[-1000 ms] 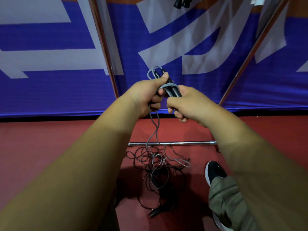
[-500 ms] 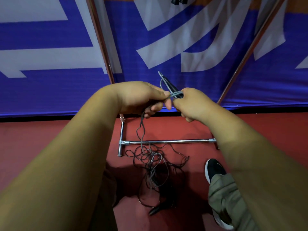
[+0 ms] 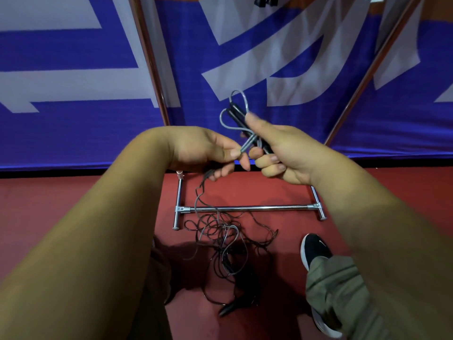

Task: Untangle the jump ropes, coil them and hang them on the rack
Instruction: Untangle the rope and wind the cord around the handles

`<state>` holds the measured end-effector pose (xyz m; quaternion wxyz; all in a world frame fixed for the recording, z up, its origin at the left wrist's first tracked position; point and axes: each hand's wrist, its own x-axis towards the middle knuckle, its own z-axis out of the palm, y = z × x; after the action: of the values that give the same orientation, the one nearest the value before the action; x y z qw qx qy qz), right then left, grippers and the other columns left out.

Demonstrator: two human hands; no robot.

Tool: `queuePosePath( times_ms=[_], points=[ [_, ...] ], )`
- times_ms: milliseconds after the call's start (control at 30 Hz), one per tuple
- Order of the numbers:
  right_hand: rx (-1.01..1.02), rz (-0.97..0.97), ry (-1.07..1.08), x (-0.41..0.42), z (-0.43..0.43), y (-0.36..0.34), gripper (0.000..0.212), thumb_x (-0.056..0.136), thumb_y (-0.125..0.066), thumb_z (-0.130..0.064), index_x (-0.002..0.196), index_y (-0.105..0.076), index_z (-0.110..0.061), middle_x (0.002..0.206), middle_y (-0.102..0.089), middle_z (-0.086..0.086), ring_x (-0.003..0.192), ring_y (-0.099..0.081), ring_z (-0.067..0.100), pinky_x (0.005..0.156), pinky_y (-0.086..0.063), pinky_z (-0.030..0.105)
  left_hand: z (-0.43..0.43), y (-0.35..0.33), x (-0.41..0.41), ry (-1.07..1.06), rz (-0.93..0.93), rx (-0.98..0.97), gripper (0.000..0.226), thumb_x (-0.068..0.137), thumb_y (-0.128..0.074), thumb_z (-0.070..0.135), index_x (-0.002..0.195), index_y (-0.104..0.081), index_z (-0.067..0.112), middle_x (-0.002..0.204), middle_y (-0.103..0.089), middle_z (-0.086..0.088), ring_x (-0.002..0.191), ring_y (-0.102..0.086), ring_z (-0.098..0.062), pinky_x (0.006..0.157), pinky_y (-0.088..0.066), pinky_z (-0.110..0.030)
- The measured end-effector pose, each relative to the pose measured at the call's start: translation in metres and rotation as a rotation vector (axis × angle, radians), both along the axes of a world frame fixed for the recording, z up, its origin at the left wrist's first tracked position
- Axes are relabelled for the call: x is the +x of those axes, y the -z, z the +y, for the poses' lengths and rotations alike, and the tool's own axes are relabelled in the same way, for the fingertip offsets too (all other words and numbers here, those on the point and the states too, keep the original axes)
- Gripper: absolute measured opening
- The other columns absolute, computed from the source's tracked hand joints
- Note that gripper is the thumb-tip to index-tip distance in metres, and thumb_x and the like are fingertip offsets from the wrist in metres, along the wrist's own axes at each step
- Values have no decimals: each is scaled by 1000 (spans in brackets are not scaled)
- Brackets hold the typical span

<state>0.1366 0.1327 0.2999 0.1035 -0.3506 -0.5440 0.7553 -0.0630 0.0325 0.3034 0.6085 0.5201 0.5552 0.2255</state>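
Ropes (image 3: 221,233): thin, limp, snag-prone; best held at handles (image 3: 239,119).
Right hand (image 3: 282,153): you gripped handles.
Left hand (image 3: 206,150): you pinched cord (image 3: 245,146).

The rack uprights (image 3: 148,57) and a black thing (image 3: 266,0) are cut by the top edge, and the right hand (image 3: 286,153) hides the lower ends of the handles (image 3: 239,117).

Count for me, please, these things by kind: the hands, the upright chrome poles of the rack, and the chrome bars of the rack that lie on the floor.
Hands: 2, the left hand and the right hand.
Upright poles: 2.
Bars on the floor: 3, the cross bar and two feet.
Total: 7.
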Motion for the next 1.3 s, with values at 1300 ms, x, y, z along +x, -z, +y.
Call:
queuePosePath(
  times_ms=[1300],
  points=[
    [-16,-100,-207,13,-4,-8,10,100,-71,-23,98,-65,-15,73,-61,4,60,-56,15,55,-54,29,16,-9,-5,-541,-66,441,28,97,-52,-13,83,-69,5,116,-77,-14,103,-74,-25,84,-59,-27]
  ],
)
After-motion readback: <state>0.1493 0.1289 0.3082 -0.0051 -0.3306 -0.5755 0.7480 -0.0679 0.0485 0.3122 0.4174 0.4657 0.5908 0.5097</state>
